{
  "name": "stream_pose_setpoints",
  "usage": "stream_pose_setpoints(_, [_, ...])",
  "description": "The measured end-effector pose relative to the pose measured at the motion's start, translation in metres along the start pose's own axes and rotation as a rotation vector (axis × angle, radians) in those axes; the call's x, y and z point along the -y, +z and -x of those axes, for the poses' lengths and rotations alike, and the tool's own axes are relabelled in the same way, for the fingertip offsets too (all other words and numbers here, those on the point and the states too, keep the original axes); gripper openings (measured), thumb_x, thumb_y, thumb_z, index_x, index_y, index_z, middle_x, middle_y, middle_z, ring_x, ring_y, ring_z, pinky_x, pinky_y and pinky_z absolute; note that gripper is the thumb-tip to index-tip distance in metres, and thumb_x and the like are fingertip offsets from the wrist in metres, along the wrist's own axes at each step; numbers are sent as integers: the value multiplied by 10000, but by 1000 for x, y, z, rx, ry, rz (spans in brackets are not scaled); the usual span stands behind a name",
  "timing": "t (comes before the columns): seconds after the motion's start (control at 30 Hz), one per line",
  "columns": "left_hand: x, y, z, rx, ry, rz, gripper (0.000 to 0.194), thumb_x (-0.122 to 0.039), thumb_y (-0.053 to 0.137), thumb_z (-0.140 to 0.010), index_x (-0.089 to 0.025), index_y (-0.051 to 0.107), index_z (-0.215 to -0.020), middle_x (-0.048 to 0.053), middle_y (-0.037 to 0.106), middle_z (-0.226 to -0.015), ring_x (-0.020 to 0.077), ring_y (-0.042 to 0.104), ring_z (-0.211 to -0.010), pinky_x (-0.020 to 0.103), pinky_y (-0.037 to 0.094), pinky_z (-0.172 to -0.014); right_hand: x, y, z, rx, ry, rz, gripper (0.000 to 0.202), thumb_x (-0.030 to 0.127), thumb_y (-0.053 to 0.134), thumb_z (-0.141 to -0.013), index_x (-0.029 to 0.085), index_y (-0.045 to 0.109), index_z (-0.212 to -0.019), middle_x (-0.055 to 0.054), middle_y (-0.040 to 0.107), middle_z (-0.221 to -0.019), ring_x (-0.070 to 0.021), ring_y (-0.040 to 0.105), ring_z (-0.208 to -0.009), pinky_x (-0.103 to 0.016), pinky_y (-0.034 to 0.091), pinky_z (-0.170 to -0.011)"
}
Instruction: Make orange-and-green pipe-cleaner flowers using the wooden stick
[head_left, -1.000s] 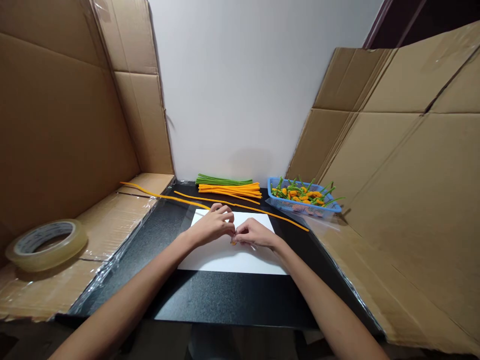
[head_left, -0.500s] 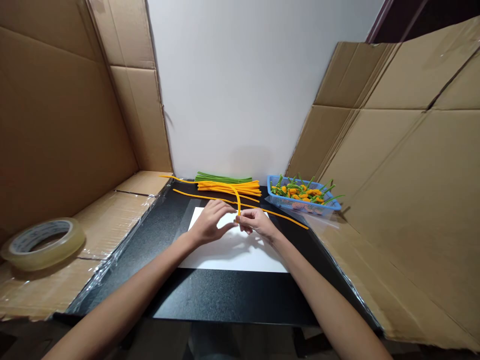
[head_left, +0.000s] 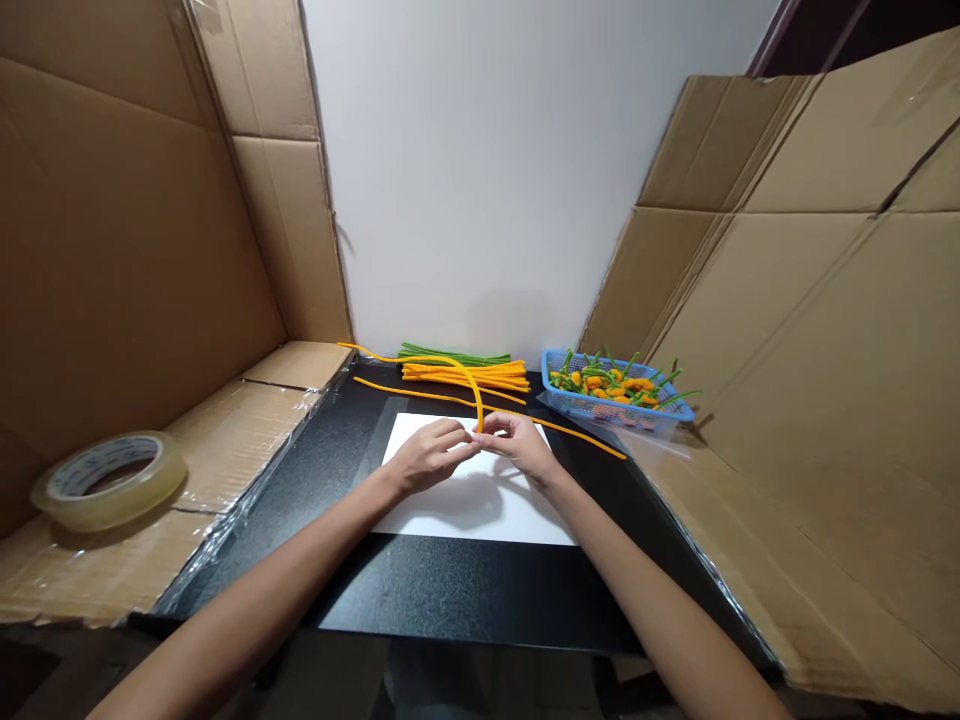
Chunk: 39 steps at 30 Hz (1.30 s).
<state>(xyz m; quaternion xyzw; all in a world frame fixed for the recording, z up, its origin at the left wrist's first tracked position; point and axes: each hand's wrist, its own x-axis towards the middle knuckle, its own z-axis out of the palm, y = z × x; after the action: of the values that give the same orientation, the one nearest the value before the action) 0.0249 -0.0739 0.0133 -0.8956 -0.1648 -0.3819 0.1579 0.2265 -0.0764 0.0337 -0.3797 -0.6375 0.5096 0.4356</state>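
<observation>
Over a white sheet (head_left: 450, 510) on the black table, both hands meet at the lower end of a long orange pipe cleaner (head_left: 474, 385). It curves up from the fingers and stretches away to the back left. My right hand (head_left: 517, 445) pinches its end between thumb and fingers. My left hand (head_left: 435, 455) is closed, its thumb and fingertips pressed together at the same end. Behind the hands lie a bundle of orange pipe cleaners (head_left: 465, 376) and a green bundle (head_left: 454, 354). Another orange strand (head_left: 577, 432) runs across the table beyond the sheet.
A blue basket (head_left: 600, 408) at the back right holds green-stemmed orange pieces, with a clear plastic bag under it. A tape roll (head_left: 169, 478) rests on cardboard at the left. Cardboard walls (head_left: 810, 330) flank the table.
My left hand's fingers have closed in from apart to the pipe cleaner's end, beside my right fingertips. The view has shifted slightly.
</observation>
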Motion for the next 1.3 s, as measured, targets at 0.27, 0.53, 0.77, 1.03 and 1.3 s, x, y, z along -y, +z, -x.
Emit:
stream_pose_setpoints(0.27, [-4,-6,-7,-42,65,-22,166,-101,528,-952,-157,646,-1056,90,721,-905,176,653,-803,323,553,-727,4,3,2,-85,-67,38,339,492,769,-719,174,650,-714,0,588,-719,-148,502,-718,-289,402,-713])
stream_pose_setpoints(0.53, [-8,2,-6,-230,-162,91,84,-189,629,-927,-178,676,-995,51,740,-847,155,673,-771,303,569,-720,6,10,4,-189,-197,110,248,417,738,-759,182,657,-760,-25,646,-777,-164,579,-725,-290,461,-683])
stream_pose_setpoints(0.77, [-6,2,-7,-265,-199,41,79,-189,680,-890,-161,675,-964,45,739,-820,153,659,-727,282,552,-682,3,15,5,-273,-304,214,178,358,726,-781,183,700,-769,-42,709,-779,-192,641,-756,-324,483,-738])
stream_pose_setpoints(1.03, [-7,12,-2,-266,-402,27,118,-278,677,-897,-162,679,-880,36,716,-758,152,645,-669,262,502,-630,-4,20,10,-363,-520,410,18,221,704,-796,203,703,-798,-26,726,-775,-195,669,-729,-320,512,-686])
stream_pose_setpoints(1.3, [-13,21,0,-160,-650,163,181,-248,550,-929,-160,673,-829,69,706,-802,184,604,-737,298,458,-690,-4,21,13,-306,-820,624,170,63,626,-826,215,692,-868,-36,737,-842,-213,635,-817,-372,511,-767])
